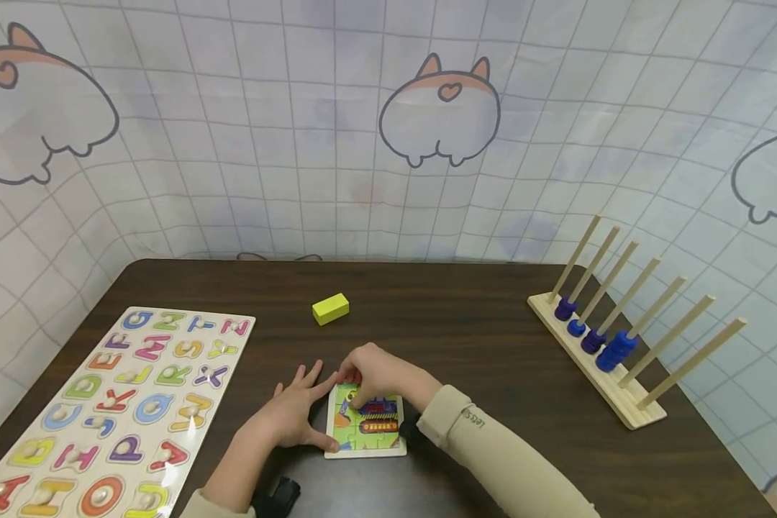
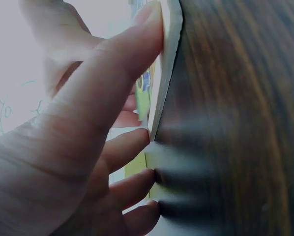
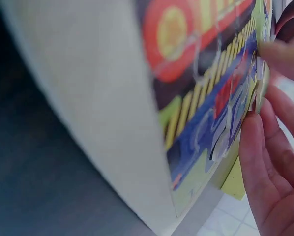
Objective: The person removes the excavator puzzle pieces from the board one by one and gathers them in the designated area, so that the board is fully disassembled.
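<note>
With curled right hand [image 1: 380,374], pinches a puzzle piece [image 3: 261,91] at the far end of the jigsaw [image 1: 369,454] on the dark table [image 1: 460,324], right of the letter board [image 1: 244,332]; with left hand [image 1: 288,417], spread wide, rests thumb on the jigsaw's near left corner

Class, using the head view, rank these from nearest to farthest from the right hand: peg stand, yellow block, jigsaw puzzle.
1. Jigsaw puzzle, under the right hand.
2. Yellow block, beyond the hand, slightly left.
3. Peg stand, well off right.
</note>
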A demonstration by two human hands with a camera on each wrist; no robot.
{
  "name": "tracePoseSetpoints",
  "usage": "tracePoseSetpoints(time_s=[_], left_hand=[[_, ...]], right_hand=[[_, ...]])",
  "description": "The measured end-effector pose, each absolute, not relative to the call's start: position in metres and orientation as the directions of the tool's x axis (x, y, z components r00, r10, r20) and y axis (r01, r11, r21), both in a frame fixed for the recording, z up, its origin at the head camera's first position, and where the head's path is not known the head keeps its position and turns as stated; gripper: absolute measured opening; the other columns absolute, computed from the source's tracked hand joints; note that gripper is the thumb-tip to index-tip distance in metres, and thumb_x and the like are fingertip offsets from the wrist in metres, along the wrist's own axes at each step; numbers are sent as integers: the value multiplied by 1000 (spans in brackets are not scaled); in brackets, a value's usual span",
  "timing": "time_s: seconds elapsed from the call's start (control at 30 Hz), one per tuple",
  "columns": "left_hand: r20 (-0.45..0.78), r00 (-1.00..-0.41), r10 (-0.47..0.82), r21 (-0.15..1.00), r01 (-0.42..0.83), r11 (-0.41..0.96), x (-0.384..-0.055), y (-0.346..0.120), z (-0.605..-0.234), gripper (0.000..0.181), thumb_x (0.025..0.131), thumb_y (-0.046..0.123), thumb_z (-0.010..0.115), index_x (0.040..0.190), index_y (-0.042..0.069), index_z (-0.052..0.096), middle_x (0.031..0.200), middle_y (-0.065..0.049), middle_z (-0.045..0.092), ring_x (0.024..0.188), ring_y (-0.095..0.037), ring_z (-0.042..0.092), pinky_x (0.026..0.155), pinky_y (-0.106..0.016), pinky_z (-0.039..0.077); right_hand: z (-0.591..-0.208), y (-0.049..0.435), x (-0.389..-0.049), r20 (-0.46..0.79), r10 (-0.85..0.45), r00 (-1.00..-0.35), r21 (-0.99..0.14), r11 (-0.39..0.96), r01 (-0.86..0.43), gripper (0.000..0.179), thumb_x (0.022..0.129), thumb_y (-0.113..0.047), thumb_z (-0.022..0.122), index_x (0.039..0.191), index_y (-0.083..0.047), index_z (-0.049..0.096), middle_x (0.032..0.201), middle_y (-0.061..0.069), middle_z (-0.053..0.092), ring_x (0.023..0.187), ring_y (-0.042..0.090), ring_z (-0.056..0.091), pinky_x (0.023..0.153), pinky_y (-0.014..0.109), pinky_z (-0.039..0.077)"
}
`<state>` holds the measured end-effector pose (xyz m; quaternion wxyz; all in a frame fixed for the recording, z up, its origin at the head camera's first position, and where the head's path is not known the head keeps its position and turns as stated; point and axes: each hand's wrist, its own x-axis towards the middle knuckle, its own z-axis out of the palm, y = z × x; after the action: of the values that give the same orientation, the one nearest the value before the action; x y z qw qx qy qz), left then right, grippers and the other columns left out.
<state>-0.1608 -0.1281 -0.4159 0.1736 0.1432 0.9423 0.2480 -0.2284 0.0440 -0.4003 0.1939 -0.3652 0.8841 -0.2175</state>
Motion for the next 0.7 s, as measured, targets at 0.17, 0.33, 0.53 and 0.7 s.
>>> tracePoseSetpoints(time_s=[0.17,0.33,0.53,0.7], left_hand=[[-263,-901,346,517,171,839,-158,-126,-415,99,59,43,82,140,10,37,149,-20,18,134,-43,11,98,-67,14],[-256,-902,348,531,169,830,-157,-125,-413,98,60,40,83,140,9,37,148,-21,17,134,-44,11,98,-68,14],[-244,-904,350,558,164,813,-158,-126,-414,97,59,37,84,139,8,38,148,-21,17,134,-44,9,97,-68,13],[-239,-906,349,549,171,818,-159,-125,-417,95,60,38,83,139,8,39,148,-22,18,134,-45,10,97,-68,15]], right_hand=[[-401,43,-227,-198,-716,-669,-517,656,-550,33,69,-13,81,100,-7,71,87,-5,63,71,4,53,65,13,46],[-400,46,-228,-159,-723,-672,-536,635,-556,33,70,-13,80,101,-6,70,88,-3,65,72,6,55,65,13,46],[-397,57,-231,-112,-729,-676,-554,610,-566,32,71,-13,78,101,-6,70,90,-2,64,75,7,56,67,14,47],[-392,70,-229,-78,-727,-682,-548,603,-580,31,73,-15,77,102,-7,70,91,-2,61,79,9,57,69,16,47]])
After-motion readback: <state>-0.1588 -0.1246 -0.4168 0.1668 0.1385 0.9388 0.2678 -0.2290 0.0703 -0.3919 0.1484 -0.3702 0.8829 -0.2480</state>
